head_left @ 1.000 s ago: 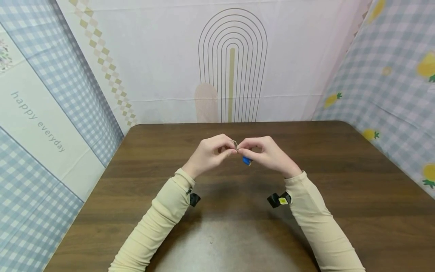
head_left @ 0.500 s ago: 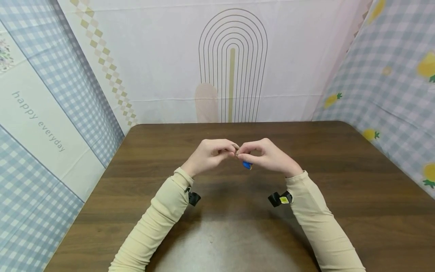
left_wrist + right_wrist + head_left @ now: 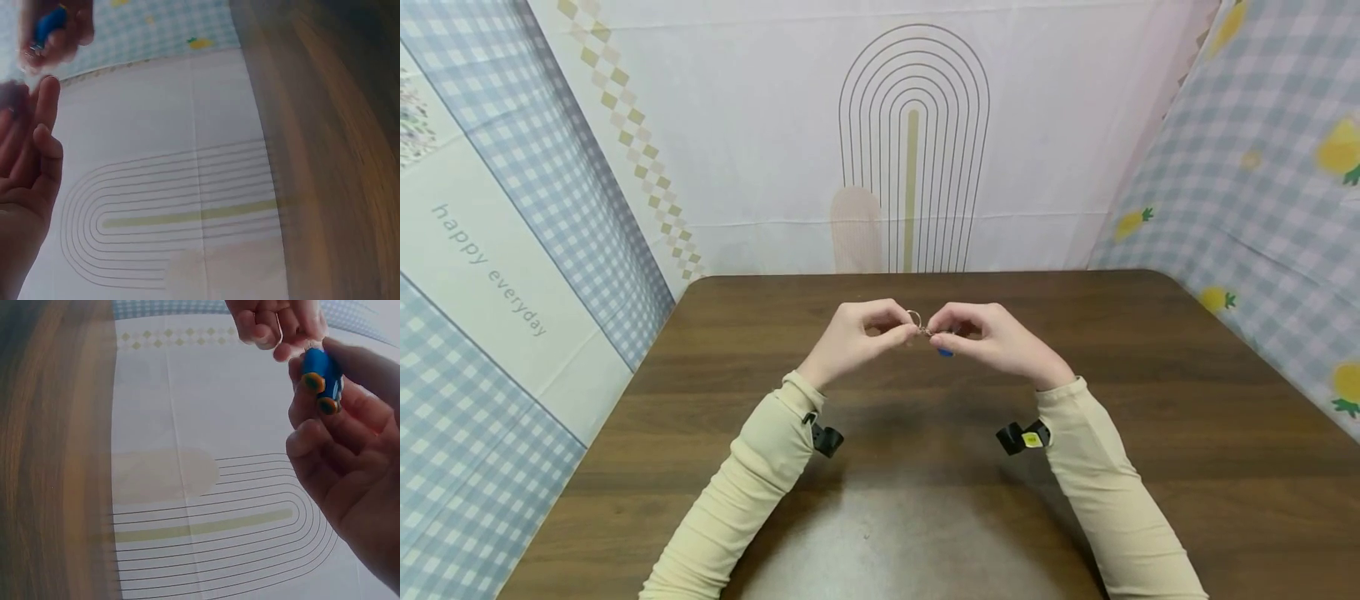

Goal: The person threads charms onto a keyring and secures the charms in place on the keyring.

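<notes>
Both hands meet in the air over the far half of the table, on a small keychain. My left hand (image 3: 861,340) pinches its metal key ring (image 3: 919,317) between thumb and forefinger; part of the ring arcs up above the fingertips. Close beside it, my right hand (image 3: 996,343) pinches the keychain near its charm, thumb against forefinger. The blue charm (image 3: 320,364), with round orange-rimmed discs at its lower end, hangs by the right fingers in the right wrist view. Short links (image 3: 925,332) show between the two sets of fingertips.
The dark wooden table (image 3: 880,467) reaches back to a white cloth (image 3: 760,150) with an arch pattern. Checked cloths hang at the left and right. Black wrist cameras (image 3: 827,441) sit at both cuffs.
The hands dipped a little, then rose again. Their fingertips are now slightly farther apart, with more of the ring and links showing; less of the blue charm shows below the right hand.
</notes>
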`<state>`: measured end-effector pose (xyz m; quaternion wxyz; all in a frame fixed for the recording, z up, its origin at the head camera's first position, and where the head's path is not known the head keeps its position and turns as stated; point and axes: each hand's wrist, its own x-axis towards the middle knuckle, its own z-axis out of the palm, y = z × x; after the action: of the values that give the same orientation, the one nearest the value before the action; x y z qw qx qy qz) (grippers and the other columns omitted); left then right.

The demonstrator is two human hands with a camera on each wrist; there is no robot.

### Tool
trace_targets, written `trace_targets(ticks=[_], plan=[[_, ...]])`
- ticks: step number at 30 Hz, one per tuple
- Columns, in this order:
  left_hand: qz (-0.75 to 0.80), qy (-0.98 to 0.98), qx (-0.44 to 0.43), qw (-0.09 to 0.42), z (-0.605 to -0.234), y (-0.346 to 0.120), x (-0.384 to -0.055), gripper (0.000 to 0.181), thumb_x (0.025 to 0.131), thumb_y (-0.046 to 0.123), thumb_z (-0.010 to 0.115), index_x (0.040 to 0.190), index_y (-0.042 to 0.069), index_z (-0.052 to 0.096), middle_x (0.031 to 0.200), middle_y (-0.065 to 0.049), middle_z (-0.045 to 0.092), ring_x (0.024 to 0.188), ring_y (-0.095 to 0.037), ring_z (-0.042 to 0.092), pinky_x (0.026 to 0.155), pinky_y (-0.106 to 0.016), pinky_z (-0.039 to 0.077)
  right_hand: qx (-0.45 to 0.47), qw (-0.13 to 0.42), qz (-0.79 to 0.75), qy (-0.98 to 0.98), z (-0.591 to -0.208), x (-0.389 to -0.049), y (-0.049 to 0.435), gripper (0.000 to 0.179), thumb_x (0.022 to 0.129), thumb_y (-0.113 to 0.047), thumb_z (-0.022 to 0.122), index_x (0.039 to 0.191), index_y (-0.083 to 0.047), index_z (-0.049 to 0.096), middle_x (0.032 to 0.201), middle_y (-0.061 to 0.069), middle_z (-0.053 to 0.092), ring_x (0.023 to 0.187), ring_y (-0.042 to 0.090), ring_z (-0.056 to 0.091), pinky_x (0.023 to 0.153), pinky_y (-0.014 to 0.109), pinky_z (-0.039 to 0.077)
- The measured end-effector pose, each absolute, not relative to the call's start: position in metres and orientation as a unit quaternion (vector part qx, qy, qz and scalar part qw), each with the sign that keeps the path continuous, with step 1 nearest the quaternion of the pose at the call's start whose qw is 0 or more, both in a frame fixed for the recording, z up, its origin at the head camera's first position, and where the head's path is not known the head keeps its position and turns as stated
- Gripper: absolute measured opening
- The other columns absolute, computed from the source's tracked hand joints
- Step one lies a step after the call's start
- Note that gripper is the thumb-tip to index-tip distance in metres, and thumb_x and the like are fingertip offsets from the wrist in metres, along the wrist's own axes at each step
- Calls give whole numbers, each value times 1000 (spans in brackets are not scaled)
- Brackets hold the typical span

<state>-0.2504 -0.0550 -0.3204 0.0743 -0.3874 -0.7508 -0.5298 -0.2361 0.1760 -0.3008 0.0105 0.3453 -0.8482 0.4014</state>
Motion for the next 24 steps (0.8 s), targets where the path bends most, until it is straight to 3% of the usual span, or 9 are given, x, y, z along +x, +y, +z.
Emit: trace_targets(ticks=[4, 7, 15, 24], plan=[[-582, -734, -350, 27, -319, -54, -251, 7, 88, 2, 68, 94, 1, 66, 83, -18, 69, 71, -20, 69, 70, -38, 58, 325, 17, 400, -857, -302, -238, 177, 13, 93, -17, 66, 105, -13, 68, 89, 4, 69, 77, 21, 62, 66, 23, 50], [-605, -726, -327, 8, -318, -55, -252, 7, 87, 0, 68, 94, -2, 65, 82, -21, 69, 68, -20, 68, 68, -36, 57, 319, 17, 401, -859, -303, -240, 179, 18, 93, -13, 65, 111, -10, 69, 97, 8, 71, 81, 18, 63, 71, 21, 52], [-630, -727, -272, -26, -316, -54, -254, 8, 87, -6, 59, 82, -1, 61, 65, 0, 66, 56, -14, 61, 55, -23, 45, 323, 13, 400, -858, -304, -242, 181, 22, 93, -6, 62, 114, -7, 68, 102, 8, 72, 86, 14, 66, 76, 22, 54], [-618, -745, -245, -61, -315, -53, -253, 7, 83, -7, 55, 81, -3, 60, 59, 0, 62, 50, -14, 55, 52, -21, 42, 323, 13, 393, -861, -303, -243, 183, 20, 92, 0, 62, 110, -5, 69, 101, 9, 73, 87, 16, 68, 78, 23, 55]])
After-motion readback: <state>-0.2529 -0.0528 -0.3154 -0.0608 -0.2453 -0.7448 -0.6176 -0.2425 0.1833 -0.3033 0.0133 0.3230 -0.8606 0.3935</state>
